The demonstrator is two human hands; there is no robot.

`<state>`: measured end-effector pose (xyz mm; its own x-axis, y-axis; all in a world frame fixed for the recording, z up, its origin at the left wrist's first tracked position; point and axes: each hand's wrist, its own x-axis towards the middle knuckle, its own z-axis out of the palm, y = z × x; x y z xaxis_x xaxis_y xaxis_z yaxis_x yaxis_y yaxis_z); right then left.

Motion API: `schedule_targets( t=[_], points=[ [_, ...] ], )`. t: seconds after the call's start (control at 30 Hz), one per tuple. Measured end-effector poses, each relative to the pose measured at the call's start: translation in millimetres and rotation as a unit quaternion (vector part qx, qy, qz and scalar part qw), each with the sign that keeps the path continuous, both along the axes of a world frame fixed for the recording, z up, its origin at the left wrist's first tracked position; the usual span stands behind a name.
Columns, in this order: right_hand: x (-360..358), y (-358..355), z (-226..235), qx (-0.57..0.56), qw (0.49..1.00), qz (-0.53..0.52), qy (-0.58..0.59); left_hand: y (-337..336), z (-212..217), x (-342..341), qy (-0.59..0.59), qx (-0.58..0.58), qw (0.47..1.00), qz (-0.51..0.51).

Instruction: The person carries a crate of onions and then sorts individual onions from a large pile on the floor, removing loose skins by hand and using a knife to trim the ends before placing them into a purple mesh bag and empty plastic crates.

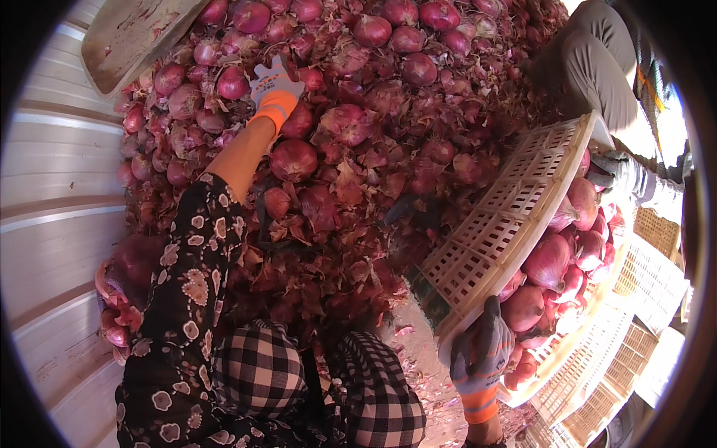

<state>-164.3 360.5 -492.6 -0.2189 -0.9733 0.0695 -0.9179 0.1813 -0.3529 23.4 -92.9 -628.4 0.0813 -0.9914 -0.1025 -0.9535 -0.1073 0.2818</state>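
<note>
here left hand [273, 88] reaches into red onion pile [358, 112], grip unclear; right hand [482, 351] clamped on crate [500, 231] rim; best keep crate tilted toward pile, steady.

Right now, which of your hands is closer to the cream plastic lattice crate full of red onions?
Right. The right hand grips the cream plastic lattice crate at its lower rim. The left hand is far off, up on the onion pile.

Onion sorting spot at a farm store or packing shed.
A huge heap of red onions [373, 97] fills the upper centre; slatted plastic crates [515, 216] stack at right, and corrugated metal wall [52, 187] runs down the left.
</note>
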Motion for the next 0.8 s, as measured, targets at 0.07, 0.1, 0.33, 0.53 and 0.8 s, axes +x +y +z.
schedule_targets(
  t=[0.07, 0.1, 0.33, 0.53, 0.8],
  points=[
    [2, 2, 2, 0.007, 1.0, -0.005, 0.006, -12, -5, 0, 0.127, 0.012, 0.991, 0.039],
    [4, 1, 2, -0.003, 1.0, 0.001, 0.012, -27, -27, 24, 0.27, -0.016, 0.961, -0.06],
    [3, 1, 1, -0.008, 0.999, -0.033, 0.004, 50, 25, 16, 0.812, 0.309, 0.477, -0.133],
    [6, -15, -8, -0.109, 0.994, -0.015, 0.004, 118, 51, 3, 0.829, 0.339, 0.437, -0.085],
    [8, 3, -8, -0.09, 0.993, -0.023, 0.07, 41, 52, 41, 0.368, 0.093, 0.919, -0.111]
  ],
)
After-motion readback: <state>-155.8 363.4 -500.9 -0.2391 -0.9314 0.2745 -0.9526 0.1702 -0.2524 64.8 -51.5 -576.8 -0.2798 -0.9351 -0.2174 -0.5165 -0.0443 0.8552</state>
